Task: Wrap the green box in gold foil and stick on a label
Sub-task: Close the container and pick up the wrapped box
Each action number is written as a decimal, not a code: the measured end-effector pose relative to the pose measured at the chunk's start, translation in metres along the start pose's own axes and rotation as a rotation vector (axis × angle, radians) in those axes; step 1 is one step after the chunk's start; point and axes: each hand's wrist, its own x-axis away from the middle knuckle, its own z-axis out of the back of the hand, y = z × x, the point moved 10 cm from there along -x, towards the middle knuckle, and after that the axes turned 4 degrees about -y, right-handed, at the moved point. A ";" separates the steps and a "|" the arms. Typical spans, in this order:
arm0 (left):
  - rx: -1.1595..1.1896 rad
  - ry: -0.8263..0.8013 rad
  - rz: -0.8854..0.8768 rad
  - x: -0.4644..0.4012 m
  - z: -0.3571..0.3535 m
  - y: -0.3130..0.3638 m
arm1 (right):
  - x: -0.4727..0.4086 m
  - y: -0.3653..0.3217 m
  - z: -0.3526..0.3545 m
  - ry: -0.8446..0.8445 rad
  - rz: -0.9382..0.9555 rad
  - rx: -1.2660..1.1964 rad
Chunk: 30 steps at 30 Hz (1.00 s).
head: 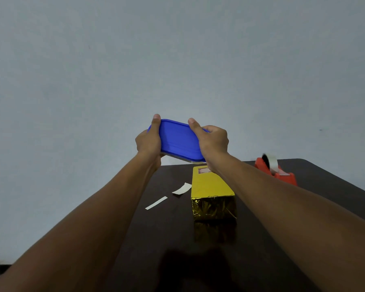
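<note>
1. Hands meet in the air above the far edge of the dark table (316,186), both holding a blue-lidded container (178,140) tilted toward the camera.
2. Left hand (149,141) grips the container's left end, thumb laid over the lid's rim, the other fingers curled out of sight beneath.
3. Right hand (212,141) grips the right end the same way, thumb on top of the lid.
4. Gold-foil-wrapped box (212,194) lies on the table below the hands, its crinkled end facing the camera; a small pale label (203,170) sits on its top face near the far end.
5. Two white paper strips (156,202) lie on the table just left of the box.
6. Red tape dispenser (276,170) stands at the table's far right, apart from the box.
</note>
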 end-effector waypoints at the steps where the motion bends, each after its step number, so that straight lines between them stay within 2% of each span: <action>1: -0.002 -0.004 0.004 0.000 0.000 0.000 | 0.001 0.000 0.000 -0.001 -0.004 0.001; 7: -0.001 -0.047 0.031 0.004 0.004 0.002 | 0.002 0.000 -0.010 -0.027 -0.009 0.007; 10: 0.120 -0.140 0.051 0.006 0.000 0.005 | 0.004 0.001 -0.019 -0.002 -0.023 -0.024; 12: 0.164 -0.168 0.086 0.007 0.002 0.004 | 0.005 0.010 -0.031 0.043 -0.097 -0.104; 14: 0.062 -0.159 0.090 0.006 0.009 -0.001 | 0.010 0.022 -0.052 0.017 -0.205 -0.157; 16: -0.042 -0.158 0.062 0.001 0.024 -0.011 | 0.019 0.035 -0.085 -0.097 -0.313 -0.135; 18: -0.035 -0.118 0.045 -0.007 0.049 -0.021 | 0.026 0.049 -0.115 -0.239 -0.361 -0.040; 22: -0.011 -0.016 0.044 -0.012 0.105 -0.032 | 0.041 0.066 -0.160 -0.434 -0.290 0.235; 25: -0.234 0.029 -0.002 -0.021 0.138 -0.040 | 0.051 0.090 -0.191 -0.441 -0.383 0.205; 30: -0.608 0.066 -0.061 -0.044 0.165 -0.059 | 0.072 0.139 -0.238 -0.350 -0.587 -0.016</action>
